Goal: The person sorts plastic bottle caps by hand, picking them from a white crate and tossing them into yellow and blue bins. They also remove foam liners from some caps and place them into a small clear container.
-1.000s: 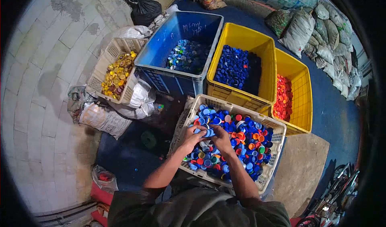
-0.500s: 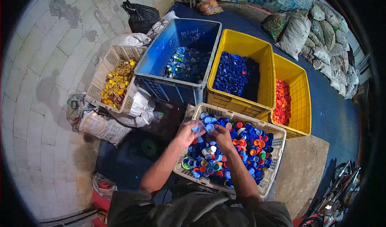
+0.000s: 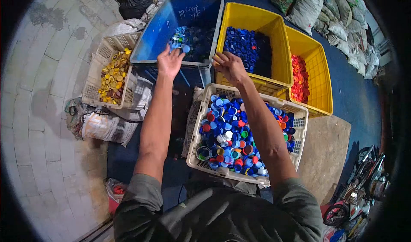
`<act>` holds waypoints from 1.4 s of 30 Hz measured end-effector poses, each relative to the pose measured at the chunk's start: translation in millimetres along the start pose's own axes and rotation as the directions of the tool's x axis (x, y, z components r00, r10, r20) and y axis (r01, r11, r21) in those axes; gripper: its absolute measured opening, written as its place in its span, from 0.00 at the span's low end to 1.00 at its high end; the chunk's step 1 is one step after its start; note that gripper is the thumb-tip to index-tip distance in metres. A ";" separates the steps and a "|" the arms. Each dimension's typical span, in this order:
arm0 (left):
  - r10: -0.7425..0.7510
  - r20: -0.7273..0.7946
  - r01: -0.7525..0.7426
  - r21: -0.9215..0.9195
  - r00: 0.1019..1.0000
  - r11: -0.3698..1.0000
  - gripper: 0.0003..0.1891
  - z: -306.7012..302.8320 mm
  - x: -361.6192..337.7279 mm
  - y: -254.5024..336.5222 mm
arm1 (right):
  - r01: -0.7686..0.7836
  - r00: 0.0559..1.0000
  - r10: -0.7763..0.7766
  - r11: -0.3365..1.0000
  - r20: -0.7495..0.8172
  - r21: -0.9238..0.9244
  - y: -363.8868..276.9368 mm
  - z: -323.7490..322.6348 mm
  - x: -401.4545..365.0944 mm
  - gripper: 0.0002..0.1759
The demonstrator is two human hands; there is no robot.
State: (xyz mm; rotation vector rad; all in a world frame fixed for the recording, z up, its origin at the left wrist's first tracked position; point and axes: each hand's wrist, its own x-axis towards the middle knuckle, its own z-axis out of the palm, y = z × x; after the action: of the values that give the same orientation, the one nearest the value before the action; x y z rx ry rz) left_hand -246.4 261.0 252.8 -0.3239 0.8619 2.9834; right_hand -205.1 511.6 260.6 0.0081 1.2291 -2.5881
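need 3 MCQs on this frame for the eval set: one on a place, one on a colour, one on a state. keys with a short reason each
1. Where is the left hand?
A) inside the basket of yellow caps
B) at the near rim of the blue crate
C) flat on the tiled floor

2. What colour are the caps in the rightmost yellow crate?
A) green
B) white
C) red

3. What state is the white basket nearest the person in?
A) upright, holding mixed caps
B) overturned
C) upright but bare inside

Key:
1 B, the arm stretches forward and the hand sits at the crate's front edge.
2 C, red caps lie heaped along that crate's left side.
3 A, caps of many colours cover the basket's floor.
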 end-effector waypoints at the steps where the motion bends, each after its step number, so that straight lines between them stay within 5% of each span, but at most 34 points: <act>1: 0.036 -0.027 -0.037 -0.037 0.999 0.999 0.35 -10.4 4.5 -1.2 | -0.002 0.999 0.002 1.000 -0.034 0.003 -2.5 -4.6 -13.4 0.34; 6: 0.021 0.021 -0.023 0.095 1.000 0.995 0.27 -43.5 -14.8 -16.6 | 0.046 0.977 -0.049 0.999 -0.208 -0.017 -4.5 -52.5 -97.3 0.32; 7: 0.005 0.031 -0.010 0.134 0.999 0.991 0.11 -33.1 -32.1 -23.0 | 0.061 0.966 -0.063 0.998 -0.252 -0.017 -1.8 -67.2 -115.5 0.31; 8: -0.029 0.053 0.009 0.348 0.998 0.937 0.11 -33.9 -45.6 -30.5 | 0.081 0.952 -0.082 0.997 -0.294 -0.018 -0.9 -76.7 -132.5 0.31; 10: -0.110 0.086 0.016 0.715 0.990 0.699 0.09 -35.5 -75.8 -45.5 | 0.059 0.906 -0.108 0.990 -0.410 -0.131 4.5 -94.3 -168.9 0.27; 12: -0.087 0.282 -0.234 0.904 0.956 0.358 0.12 -44.0 -107.3 -76.1 | 0.025 0.880 -0.145 0.965 -0.452 -0.261 15.1 -117.2 -203.4 0.24; 13: -0.174 0.228 -0.200 0.965 0.958 0.167 0.14 -31.3 -128.9 -79.3 | 0.000 0.858 -0.171 0.943 -0.485 -0.332 17.5 -122.9 -219.8 0.23; 14: -0.249 0.158 -0.172 0.985 0.956 -0.034 0.15 -18.6 -149.8 -80.9 | -0.030 0.833 -0.197 0.917 -0.517 -0.399 20.6 -126.9 -236.0 0.21; 17: -0.238 0.389 -0.441 0.866 0.890 -0.234 0.22 -22.0 -179.1 -103.4 | -0.094 0.785 -0.245 0.861 -0.570 -0.500 28.7 -133.3 -270.5 0.19; 20: -0.333 0.212 -0.359 0.799 0.919 -0.482 0.25 -6.9 -199.6 -110.1 | -0.146 0.774 -0.229 0.842 -0.590 -0.519 31.3 -135.7 -293.8 0.19; 23: -0.335 0.224 -0.380 0.758 0.915 -0.530 0.23 -17.3 -199.0 -117.9 | -0.118 0.806 -0.410 0.597 -0.428 -0.793 34.1 -125.9 -302.6 0.19; 24: -0.332 0.228 -0.384 0.744 0.915 -0.547 0.23 -20.3 -198.7 -119.5 | -0.239 0.841 -0.341 0.463 -0.421 -0.853 29.9 -122.8 -305.6 0.21; 33: -0.141 0.464 -0.480 0.788 0.875 -0.386 0.20 -14.7 -202.5 -125.2 | -0.073 0.972 -0.228 -0.048 -0.060 -0.996 52.3 -81.0 -305.5 0.16; 34: -0.135 0.427 -0.448 0.848 0.894 -0.281 0.19 -11.1 -203.5 -129.0 | -0.073 0.971 -0.233 -0.101 -0.047 -0.992 54.1 -77.7 -304.3 0.15; 36: -0.141 0.348 -0.358 0.932 0.927 -0.060 0.18 -6.1 -206.6 -138.2 | -0.136 0.951 -0.292 -0.118 -0.097 -0.984 51.6 -81.1 -304.2 0.15; 37: -0.177 0.283 -0.254 0.952 0.943 0.170 0.14 -7.2 -207.5 -146.5 | -0.187 0.935 -0.326 -0.117 -0.140 -0.975 51.4 -86.8 -302.0 0.15; 39: -0.275 0.126 -0.015 0.928 0.953 0.372 0.11 -10.1 -211.7 -156.1 | -0.237 0.897 -0.398 -0.070 -0.191 -0.969 47.4 -98.1 -296.3 0.14; 42: -0.416 0.013 0.198 0.866 0.909 0.460 0.05 4.4 -220.0 -167.3 | -0.263 0.817 -0.529 0.009 -0.228 -0.965 35.8 -107.6 -282.2 0.14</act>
State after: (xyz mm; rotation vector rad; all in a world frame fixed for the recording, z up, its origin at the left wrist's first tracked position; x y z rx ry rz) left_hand -19.3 413.6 213.2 -0.0709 1.8371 1.8516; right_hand 63.2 640.9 199.1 0.3984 3.2008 -1.0217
